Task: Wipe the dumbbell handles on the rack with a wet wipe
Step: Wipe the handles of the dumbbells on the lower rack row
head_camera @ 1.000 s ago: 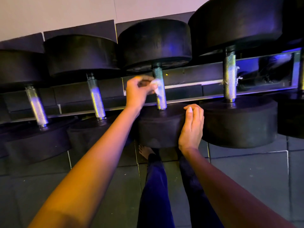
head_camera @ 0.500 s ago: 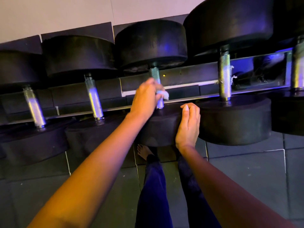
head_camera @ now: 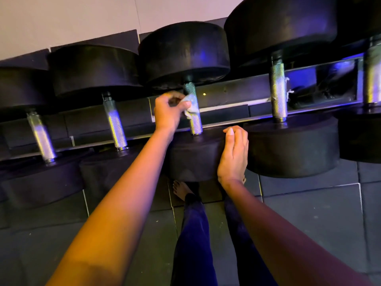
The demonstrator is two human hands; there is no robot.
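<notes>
Your left hand (head_camera: 168,112) pinches the crumpled white wet wipe (head_camera: 191,106); wrap it round the knurled steel handle (head_camera: 195,124) (right hand (head_camera: 234,153) rests flat, empty).

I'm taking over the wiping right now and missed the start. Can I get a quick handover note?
Left hand pinches the wet wipe against the upper part of the middle handle.
Right hand rests flat on that dumbbell's near head.
Done: white shreds cling to the right handle, so it was likely wiped.
Left: finish the middle handle. Whether the near-left handle and far-left handle are wiped cannot be told.
</notes>
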